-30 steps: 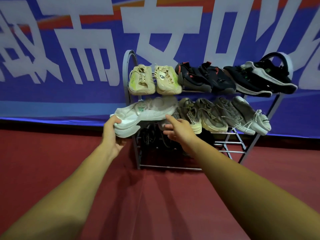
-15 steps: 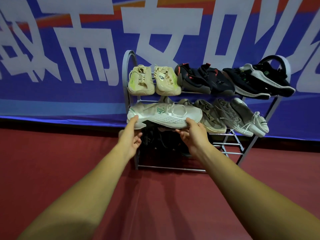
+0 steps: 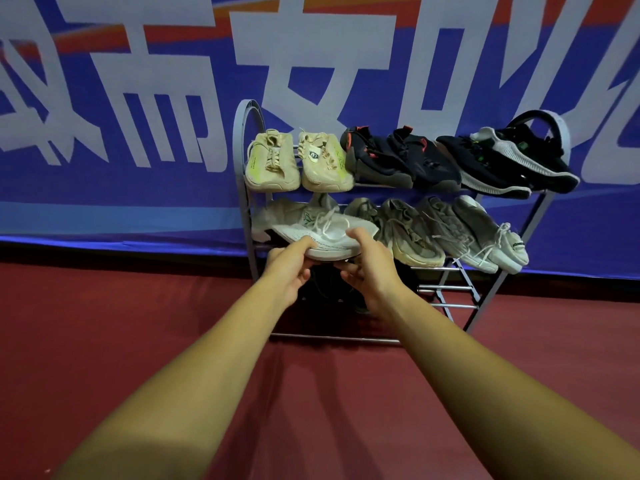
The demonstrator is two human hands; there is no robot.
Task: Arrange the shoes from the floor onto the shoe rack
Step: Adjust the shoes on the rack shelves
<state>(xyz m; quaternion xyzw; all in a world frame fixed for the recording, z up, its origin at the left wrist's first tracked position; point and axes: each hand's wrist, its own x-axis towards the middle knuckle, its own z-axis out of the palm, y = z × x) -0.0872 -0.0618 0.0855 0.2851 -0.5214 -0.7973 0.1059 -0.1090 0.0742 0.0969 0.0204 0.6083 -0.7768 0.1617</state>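
We find both hands clamped on a white shoe (image 3: 329,233) at the left end of the middle shelf of the shoe rack (image 3: 242,143), at its front edge. The left hand (image 3: 289,271) and right hand (image 3: 372,271) each have the thumb on top and fingers curled under the sole. A second white shoe (image 3: 270,220) lies just behind, beside the left upright. Bare rails (image 3: 446,296) show at the bottom shelf's right end. The rack stands on a red floor (image 3: 138,323) before a blue banner (image 3: 104,188). Count:
- Top shelf: two beige shoes (image 3: 273,164) and four black shoes (image 3: 391,161).
- Middle shelf: two white and four grey shoes (image 3: 412,233).
- Bottom shelf: dark shoes (image 3: 360,304), number not discernible.
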